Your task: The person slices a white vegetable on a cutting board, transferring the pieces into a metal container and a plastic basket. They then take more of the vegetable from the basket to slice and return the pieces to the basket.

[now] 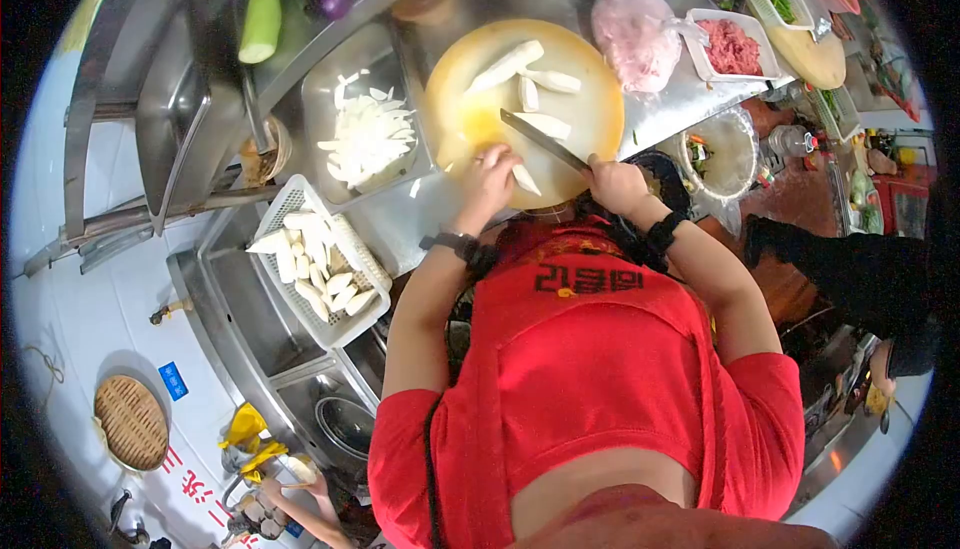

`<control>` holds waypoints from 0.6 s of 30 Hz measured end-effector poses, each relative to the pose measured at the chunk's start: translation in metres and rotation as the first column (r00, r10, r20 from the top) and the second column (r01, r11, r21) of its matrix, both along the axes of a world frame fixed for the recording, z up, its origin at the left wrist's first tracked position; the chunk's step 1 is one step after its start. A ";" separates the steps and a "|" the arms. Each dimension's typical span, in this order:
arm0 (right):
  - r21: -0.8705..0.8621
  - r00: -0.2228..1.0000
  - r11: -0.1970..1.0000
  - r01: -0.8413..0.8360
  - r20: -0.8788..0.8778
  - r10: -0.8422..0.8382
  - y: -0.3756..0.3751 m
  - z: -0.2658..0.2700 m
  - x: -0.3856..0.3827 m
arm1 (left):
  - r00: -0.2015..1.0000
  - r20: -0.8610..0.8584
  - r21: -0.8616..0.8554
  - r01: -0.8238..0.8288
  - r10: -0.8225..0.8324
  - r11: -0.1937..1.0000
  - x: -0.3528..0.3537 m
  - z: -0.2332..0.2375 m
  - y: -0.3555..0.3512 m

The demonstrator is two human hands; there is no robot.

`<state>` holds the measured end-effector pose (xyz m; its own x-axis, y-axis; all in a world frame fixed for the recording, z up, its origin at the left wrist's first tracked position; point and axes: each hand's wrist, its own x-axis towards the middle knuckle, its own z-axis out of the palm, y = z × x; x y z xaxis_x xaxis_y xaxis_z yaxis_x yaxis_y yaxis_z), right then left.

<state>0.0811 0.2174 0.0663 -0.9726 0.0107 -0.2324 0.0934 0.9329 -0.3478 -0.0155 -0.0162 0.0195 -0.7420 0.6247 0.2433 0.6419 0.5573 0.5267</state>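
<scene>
Stalk (526, 182) lies on the board (590, 59), slanting lengthwise toward us, just right of our nearer left hand (487, 185), whose grip we cannot make out, while our right hand (617, 189) clamps the knife (546, 141).

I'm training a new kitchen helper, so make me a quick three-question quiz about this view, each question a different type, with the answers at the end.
1. Which hand grips the knife?
2. True or false: the pink minced meat sits in a white container.
3. The heap of thin white slices lies in:
A. a woven basket
B. a metal tray
C. a glass jar

Key:
1. The right hand.
2. True.
3. B.
</scene>
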 end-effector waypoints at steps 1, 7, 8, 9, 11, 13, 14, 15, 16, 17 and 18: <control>0.018 1.000 1.000 -0.005 0.010 0.005 -0.001 0.001 0.000 | 0.999 -0.019 -0.013 0.047 -0.048 0.999 0.001 -0.003 -0.001; 0.026 0.999 0.999 -0.025 0.021 0.024 -0.001 0.007 -0.001 | 0.993 -0.075 0.102 -0.088 0.096 0.991 0.005 -0.001 0.015; 0.024 0.999 0.999 -0.039 0.029 0.038 -0.001 0.009 -0.001 | 0.993 -0.072 0.104 -0.087 0.095 0.991 0.007 -0.002 0.014; 0.027 0.999 0.999 -0.039 0.027 0.038 0.002 0.011 -0.002 | 0.994 -0.079 0.106 -0.071 0.080 0.992 0.007 -0.004 0.012; 0.024 0.995 0.996 -0.083 0.058 0.082 0.005 0.017 -0.003 | 0.994 -0.083 0.105 -0.058 0.066 0.993 0.008 -0.008 0.010; 0.024 0.994 0.996 -0.084 0.076 0.082 0.005 0.025 -0.003 | 0.994 -0.108 0.175 -0.012 0.031 0.984 0.009 -0.012 0.010; 0.028 0.993 0.996 -0.085 0.089 0.082 0.005 0.027 -0.003 | 0.994 -0.102 0.176 -0.012 0.030 0.984 0.008 -0.015 0.010; 0.029 0.992 0.996 -0.085 0.096 0.081 0.005 0.019 -0.002 | 0.992 -0.123 0.191 -0.014 0.038 0.982 0.007 -0.019 0.010; 0.023 0.994 0.995 -0.101 0.054 0.100 0.003 0.006 -0.002 | 0.988 -0.144 0.206 -0.016 0.047 0.978 0.007 -0.021 0.010; 0.016 0.993 0.993 -0.118 0.012 0.118 0.002 -0.005 0.000 | 0.989 -0.138 0.206 -0.018 0.047 0.978 0.010 -0.022 0.009; 0.016 0.993 0.993 -0.118 0.012 0.118 0.002 -0.004 -0.001 | 0.989 -0.143 0.180 -0.008 0.034 0.984 0.009 -0.020 0.009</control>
